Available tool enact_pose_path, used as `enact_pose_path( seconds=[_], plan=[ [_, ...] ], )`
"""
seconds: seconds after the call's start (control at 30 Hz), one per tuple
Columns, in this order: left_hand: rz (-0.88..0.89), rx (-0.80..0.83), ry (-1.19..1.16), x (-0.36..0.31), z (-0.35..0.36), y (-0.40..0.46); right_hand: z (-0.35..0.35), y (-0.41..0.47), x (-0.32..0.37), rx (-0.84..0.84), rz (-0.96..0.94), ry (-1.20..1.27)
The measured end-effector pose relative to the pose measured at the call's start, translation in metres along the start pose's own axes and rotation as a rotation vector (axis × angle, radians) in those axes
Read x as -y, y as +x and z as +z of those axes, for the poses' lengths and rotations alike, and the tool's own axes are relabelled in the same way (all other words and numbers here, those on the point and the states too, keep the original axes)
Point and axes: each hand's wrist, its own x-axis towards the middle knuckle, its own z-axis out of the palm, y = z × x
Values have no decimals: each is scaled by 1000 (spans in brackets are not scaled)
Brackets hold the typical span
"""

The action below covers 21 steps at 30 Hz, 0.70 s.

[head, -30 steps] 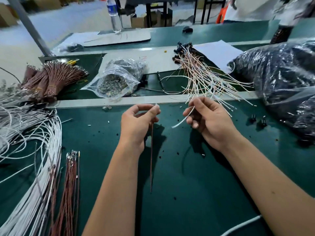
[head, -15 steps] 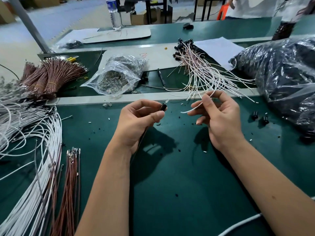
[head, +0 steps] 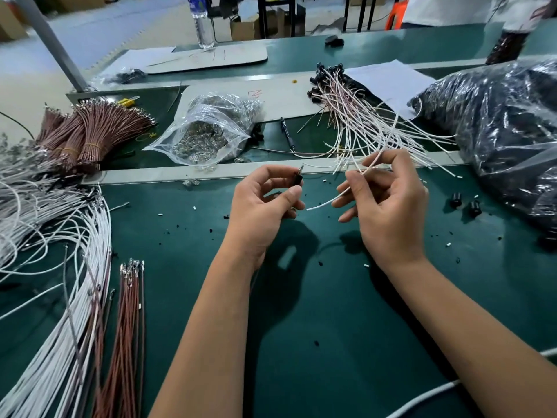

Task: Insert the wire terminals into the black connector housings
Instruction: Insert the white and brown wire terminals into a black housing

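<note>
My left hand (head: 265, 203) pinches a small black connector housing (head: 298, 178) between my thumb and my first finger, and a shiny metal tip sticks up out of its top. My right hand (head: 388, 206) holds a thin white wire (head: 337, 197) between the thumb and fingers. The wire slants down to the left, and its loose end hangs in the air between my two hands, just beside the left thumb. The wire is close to the housing, but the two are not touching. Both hands are up above the green table (head: 316, 327), near the pale strip (head: 168, 173) that runs across it. Behind my right hand lies a messy pile of white wires with black housings (head: 361, 116) already on their far ends. On the far right is a big dark plastic bag (head: 497, 122), and two loose black housings (head: 465, 203) sit on the table just in front of it. Behind the strip is a clear bag of little metal parts (head: 208, 131). On my left there are many long white wires (head: 54, 267), some brown wires (head: 126, 321) lying flat near me, and tied brown bundles (head: 90, 131) farther back. Tiny white and black bits are scattered on the table.
</note>
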Motion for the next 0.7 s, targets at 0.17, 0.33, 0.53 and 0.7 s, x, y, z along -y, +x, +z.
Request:
enact_pose_path(
  seconds=[0.17,0.33,0.53,0.7],
  plan=[
    [16,17,116,1,2,0,0,-2,1,-20,-149,-168],
    [66,8,188,3,2,1,-1,-3,0,-37,-222,-257],
    [52,-33,253,8,1,2,0,-4,-1,5,-232,-205],
    [29,-71,167,10,2,3,1,-5,0,21,-202,-103]
  ],
)
